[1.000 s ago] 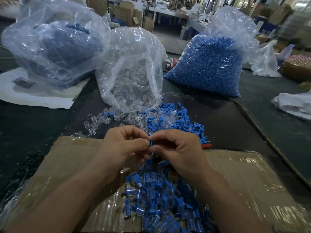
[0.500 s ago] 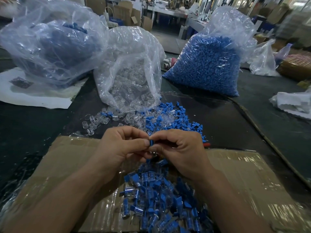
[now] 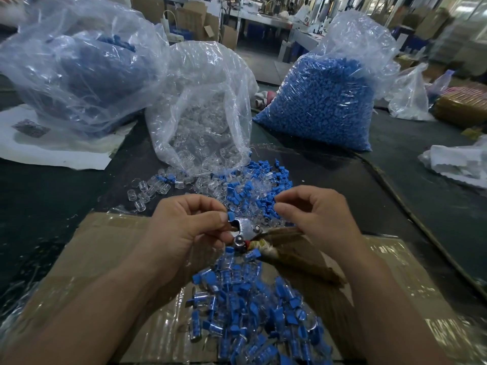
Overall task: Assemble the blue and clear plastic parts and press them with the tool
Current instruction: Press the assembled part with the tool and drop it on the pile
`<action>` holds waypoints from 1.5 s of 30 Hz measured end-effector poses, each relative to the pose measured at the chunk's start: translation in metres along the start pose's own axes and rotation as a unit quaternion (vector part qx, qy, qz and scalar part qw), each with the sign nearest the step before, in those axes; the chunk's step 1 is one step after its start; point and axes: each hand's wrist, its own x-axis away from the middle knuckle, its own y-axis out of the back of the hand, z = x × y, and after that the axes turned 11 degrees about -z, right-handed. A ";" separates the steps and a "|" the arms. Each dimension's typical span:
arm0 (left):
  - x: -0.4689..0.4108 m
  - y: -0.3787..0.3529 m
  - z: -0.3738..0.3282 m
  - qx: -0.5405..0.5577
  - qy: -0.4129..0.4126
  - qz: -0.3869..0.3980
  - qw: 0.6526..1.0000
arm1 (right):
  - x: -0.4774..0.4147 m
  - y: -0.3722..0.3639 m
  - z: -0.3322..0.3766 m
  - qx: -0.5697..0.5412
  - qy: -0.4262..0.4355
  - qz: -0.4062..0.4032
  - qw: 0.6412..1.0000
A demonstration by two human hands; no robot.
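Note:
My left hand (image 3: 189,225) pinches a small blue part (image 3: 231,216) between thumb and fingers. Right beside it are the metal jaws of a pair of pliers (image 3: 246,230), whose tape-wrapped handles run down to the right. The upper handle goes into the palm of my right hand (image 3: 316,214), which holds it with the lower fingers; its thumb and forefinger are apart with nothing between them. Loose blue and clear parts (image 3: 250,191) lie just beyond my hands. Several joined blue-and-clear pieces (image 3: 250,312) are heaped on the cardboard sheet (image 3: 105,246).
An open bag of clear parts (image 3: 200,114) stands behind the loose pile. A full bag of blue parts (image 3: 324,101) is at the back right, another bag (image 3: 79,75) at the back left on a white sheet (image 3: 52,154). Crumpled white plastic (image 3: 458,162) lies at the right.
My hands, pressed together on one part before, have come apart. The right hand has moved right, and the pliers now show between the hands. The left hand still pinches the blue part.

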 end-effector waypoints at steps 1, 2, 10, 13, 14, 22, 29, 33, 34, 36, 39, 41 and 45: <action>0.000 0.000 0.000 0.004 0.000 -0.001 1.000 | -0.002 0.005 -0.003 0.022 -0.020 0.015 0.999; 0.001 -0.001 0.001 0.009 0.001 -0.001 1.000 | -0.003 0.010 -0.006 0.051 -0.034 0.037 0.997; -0.002 0.001 0.002 0.012 -0.012 -0.025 1.000 | -0.004 0.022 -0.013 0.206 -0.076 0.300 0.928; -0.003 0.003 0.003 0.006 -0.010 -0.027 1.000 | -0.003 0.015 -0.015 0.260 -0.040 0.287 0.921; -0.004 0.003 0.003 0.006 -0.009 -0.027 1.000 | -0.003 0.014 -0.015 0.265 -0.029 0.280 0.922; -0.007 0.004 0.004 0.021 -0.016 -0.036 0.999 | -0.003 0.004 -0.008 0.332 0.046 0.223 0.915; -0.008 0.005 0.007 0.026 -0.030 -0.037 0.999 | -0.003 0.000 -0.013 0.347 0.071 0.190 0.916; -0.012 0.008 0.007 0.007 -0.054 -0.038 0.998 | -0.004 0.009 -0.017 0.316 0.073 0.138 0.936; -0.012 0.008 0.007 0.007 -0.063 -0.037 0.997 | -0.003 0.010 -0.018 0.304 0.079 0.116 0.942; -0.013 0.008 0.008 0.006 -0.083 -0.035 0.996 | -0.002 0.011 -0.016 0.265 0.093 0.076 0.957; -0.013 0.008 0.010 0.013 -0.103 -0.038 0.994 | 0.002 0.003 -0.010 0.198 0.100 0.054 0.974; -0.011 0.007 0.011 0.022 -0.109 -0.041 0.993 | 0.005 -0.004 -0.005 0.170 0.104 0.055 0.978; -0.009 0.005 0.009 0.009 -0.136 -0.058 0.989 | 0.009 -0.013 0.000 0.168 0.109 0.069 0.977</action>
